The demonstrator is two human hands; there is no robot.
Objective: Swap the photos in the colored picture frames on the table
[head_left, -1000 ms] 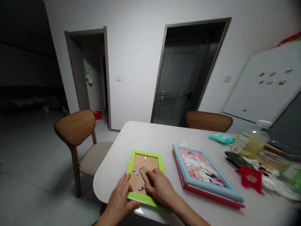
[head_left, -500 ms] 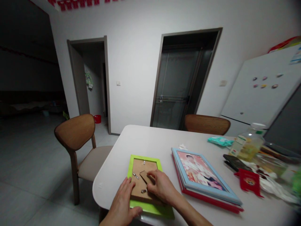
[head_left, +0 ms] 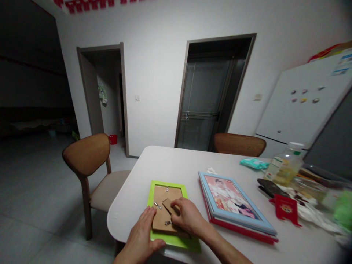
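Note:
A lime-green picture frame (head_left: 189,245) lies face down at the near edge of the table. Its brown backing board (head_left: 162,194) faces up, and the board's near edge stands above the green rim. Small metal clips (head_left: 157,206) show on the board. My left hand (head_left: 143,229) rests along the frame's left side, fingers stretched out and thumb over the near rim. With bent fingers, my right hand (head_left: 188,216) pinches the stand flap (head_left: 169,207) cut into the board. Part of that flap is hidden behind the fingers.
Right of the green frame lies a stack of picture frames, a light-blue one (head_left: 233,205) on top. Farther right are a bottle (head_left: 286,165), a red packet (head_left: 286,211), a teal packet (head_left: 254,164) and crumpled tissue. Wooden chairs (head_left: 88,154) stand at the left and far side.
The view has shifted slightly. Both hands stay in almost the same places on the frame, and the stand flap under my right fingers looks a little more raised.

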